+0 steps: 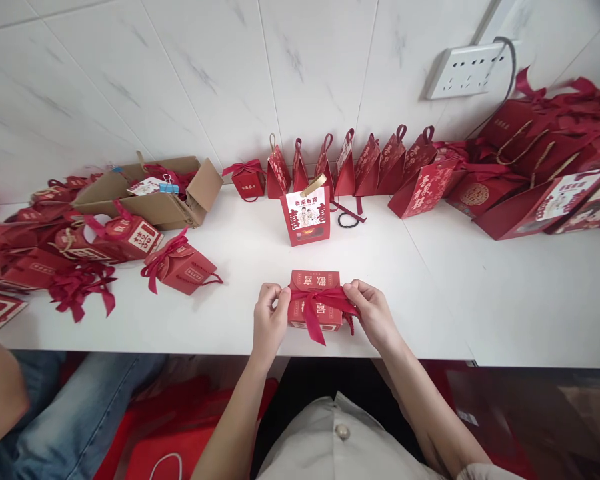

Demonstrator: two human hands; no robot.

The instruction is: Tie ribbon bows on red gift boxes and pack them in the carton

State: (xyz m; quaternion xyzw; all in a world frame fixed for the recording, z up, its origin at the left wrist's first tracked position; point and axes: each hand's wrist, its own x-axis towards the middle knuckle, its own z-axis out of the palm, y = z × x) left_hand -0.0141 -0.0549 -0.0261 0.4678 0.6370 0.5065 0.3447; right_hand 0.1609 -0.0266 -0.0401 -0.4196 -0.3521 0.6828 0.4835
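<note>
On the white table in front of me lies a red gift box (300, 313) with gold characters on its lid. A dark red ribbon (314, 325) crosses the lid and is knotted in the middle, one tail hanging over the front side. My left hand (271, 313) pinches the ribbon at the box's left edge. At the right edge, my right hand (373, 310) pinches the ribbon between thumb and fingers. A dark red cord hangs beside the box near my right hand. Behind it stands a red box with a white printed card (307, 212).
Triangular red boxes (367, 167) line the wall. Left are a cardboard box (180, 215), a ribbon-tied box (187, 270), a ribbon bundle (83, 287) and more boxes. A black ring (349, 220) lies behind. Red bags (525, 200) crowd the right. Another person's jeans (80, 413) show lower left.
</note>
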